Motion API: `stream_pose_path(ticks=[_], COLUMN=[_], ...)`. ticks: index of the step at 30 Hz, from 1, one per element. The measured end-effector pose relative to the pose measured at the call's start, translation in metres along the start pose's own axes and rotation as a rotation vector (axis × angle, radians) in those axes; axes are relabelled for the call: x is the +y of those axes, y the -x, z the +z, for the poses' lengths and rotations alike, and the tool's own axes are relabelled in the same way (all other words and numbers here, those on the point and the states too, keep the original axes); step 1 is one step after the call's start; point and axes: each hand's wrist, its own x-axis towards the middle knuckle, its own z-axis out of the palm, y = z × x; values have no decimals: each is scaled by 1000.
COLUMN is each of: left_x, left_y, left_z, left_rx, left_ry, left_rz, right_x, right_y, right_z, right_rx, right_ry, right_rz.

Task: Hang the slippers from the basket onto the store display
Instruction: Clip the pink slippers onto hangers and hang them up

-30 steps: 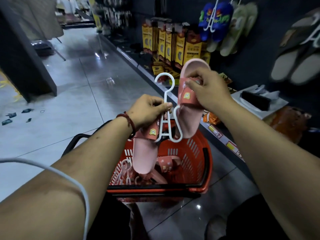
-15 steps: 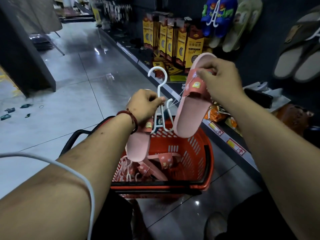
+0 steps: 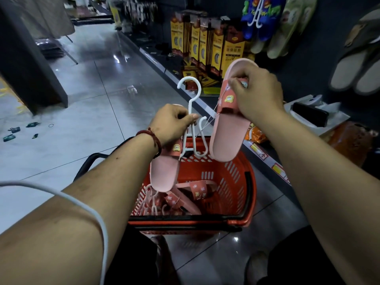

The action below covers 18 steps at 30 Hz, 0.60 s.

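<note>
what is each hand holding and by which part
The left hand pinches the white hanger at its stem, just under the hook; one pink slipper hangs below that hand. The right hand grips the other slipper by its strap.

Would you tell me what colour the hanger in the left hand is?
The hanger is white; head view.

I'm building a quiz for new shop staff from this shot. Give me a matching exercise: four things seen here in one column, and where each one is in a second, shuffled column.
Things
1. white hanger
2. raised pink slipper
3. red basket
4. blue slippers

Places
A. hung on the dark display wall
B. gripped by the left hand
C. below both hands, holding more pink slippers
D. held by the right hand

Pairs: 1-B, 2-D, 3-C, 4-A
</note>
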Motion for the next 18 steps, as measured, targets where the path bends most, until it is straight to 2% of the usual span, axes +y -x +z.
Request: stream_pose_path(ticks=[4,7,10,14,18], left_x=[-1,2,2,2,0], left_y=[0,0,-3,-5,-7], left_z=[-3,3,11,11,6], left_rx=[-42,-102,-74,-21,93], left_ry=[41,69,61,138,171], left_rz=[-21,11,18,-14,-6], right_x=[0,-4,-12,-14,-14], right_y=[-1,2,5,8,14], right_z=[4,11,19,26,30], right_rx=[57,85,25,-85,-211], right_ry=[94,60,-8,29,16], right_rz=[-23,-44,-81,-125,-146])
